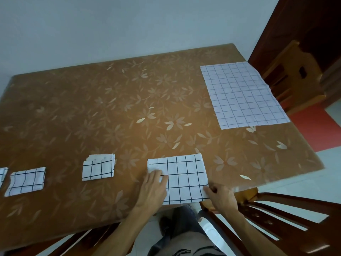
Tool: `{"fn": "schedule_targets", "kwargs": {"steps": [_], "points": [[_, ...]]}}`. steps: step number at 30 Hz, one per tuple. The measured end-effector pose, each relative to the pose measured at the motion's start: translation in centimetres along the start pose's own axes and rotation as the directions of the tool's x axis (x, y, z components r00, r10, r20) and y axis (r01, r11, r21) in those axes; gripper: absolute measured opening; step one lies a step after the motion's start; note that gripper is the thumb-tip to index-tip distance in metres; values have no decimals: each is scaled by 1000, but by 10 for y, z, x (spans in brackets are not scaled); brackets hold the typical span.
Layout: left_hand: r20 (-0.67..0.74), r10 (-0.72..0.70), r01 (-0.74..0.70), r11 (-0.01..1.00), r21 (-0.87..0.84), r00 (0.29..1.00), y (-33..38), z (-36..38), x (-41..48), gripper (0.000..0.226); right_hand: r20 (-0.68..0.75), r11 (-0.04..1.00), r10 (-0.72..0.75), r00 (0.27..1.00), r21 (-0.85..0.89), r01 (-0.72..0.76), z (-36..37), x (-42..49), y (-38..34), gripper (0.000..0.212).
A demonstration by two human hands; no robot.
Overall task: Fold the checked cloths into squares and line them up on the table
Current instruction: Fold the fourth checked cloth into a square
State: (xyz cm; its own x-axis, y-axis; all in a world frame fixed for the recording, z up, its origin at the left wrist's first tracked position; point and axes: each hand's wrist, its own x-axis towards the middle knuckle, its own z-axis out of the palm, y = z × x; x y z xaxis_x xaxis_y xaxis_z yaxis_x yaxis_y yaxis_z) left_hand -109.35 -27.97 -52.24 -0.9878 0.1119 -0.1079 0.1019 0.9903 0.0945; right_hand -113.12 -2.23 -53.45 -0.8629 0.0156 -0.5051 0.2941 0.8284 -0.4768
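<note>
A half-folded white cloth with black checks (184, 176) lies at the near edge of the brown flowered table (110, 111). My left hand (154, 189) rests flat on its left side, fingers straight. At the cloth's near right corner, my right hand (219, 196) pinches the edge. To the left sit folded squares: one (98, 168) nearby, another (25, 181) further left, and a third (3, 175) cut off by the frame. An unfolded checked cloth (241, 95) lies flat at the far right of the table.
A wooden chair (295, 74) stands past the table's far right corner. Another chair's back (276, 218) is close on my right, and a chair (73, 239) shows under the near edge. A pale wall runs behind the table.
</note>
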Motion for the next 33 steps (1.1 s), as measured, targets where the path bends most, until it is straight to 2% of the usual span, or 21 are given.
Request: {"fn": "schedule_targets", "kwargs": {"steps": [1,3,8,10,12,14,15,17,20,26,30,33], "points": [[-40,87,-87,996,-2,995,7,5,6,39,0,1000,-7,1000,2,7,0,1,0,34],[-10,176,-176,984,-39,984,23,11,17,44,-4,1000,-26,1000,17,26,0,0,-1,33],[146,210,-211,977,-13,967,30,33,24,59,-43,1000,-7,999,5,7,1,0,-1,31],[156,217,-217,976,-17,964,26,40,22,60,-75,997,-13,997,-73,7,4,-6,-3,22],[150,221,-217,975,-40,964,25,42,21,60,-235,983,-138,962,-152,104,13,-13,-12,21],[150,215,-208,976,-61,965,26,43,21,60,-335,935,-344,877,-204,289,26,-15,-24,31],[159,214,-206,976,-67,964,26,43,21,60,-307,895,-432,848,-258,363,36,-13,-31,37],[172,213,-203,976,-74,962,25,44,21,61,-160,815,-533,831,-360,454,54,-6,-37,51],[168,206,-193,977,-88,964,24,43,21,62,-7,758,-538,843,-440,481,67,6,-26,59],[201,190,-186,982,-38,961,4,39,12,71,42,695,-506,862,-572,436,41,18,8,63],[233,257,-260,965,-18,938,-15,32,12,74,62,703,-501,863,-553,448,33,15,5,63],[251,259,-258,965,-37,933,-32,25,6,74,68,717,-489,870,-537,445,30,12,0,63]]}}
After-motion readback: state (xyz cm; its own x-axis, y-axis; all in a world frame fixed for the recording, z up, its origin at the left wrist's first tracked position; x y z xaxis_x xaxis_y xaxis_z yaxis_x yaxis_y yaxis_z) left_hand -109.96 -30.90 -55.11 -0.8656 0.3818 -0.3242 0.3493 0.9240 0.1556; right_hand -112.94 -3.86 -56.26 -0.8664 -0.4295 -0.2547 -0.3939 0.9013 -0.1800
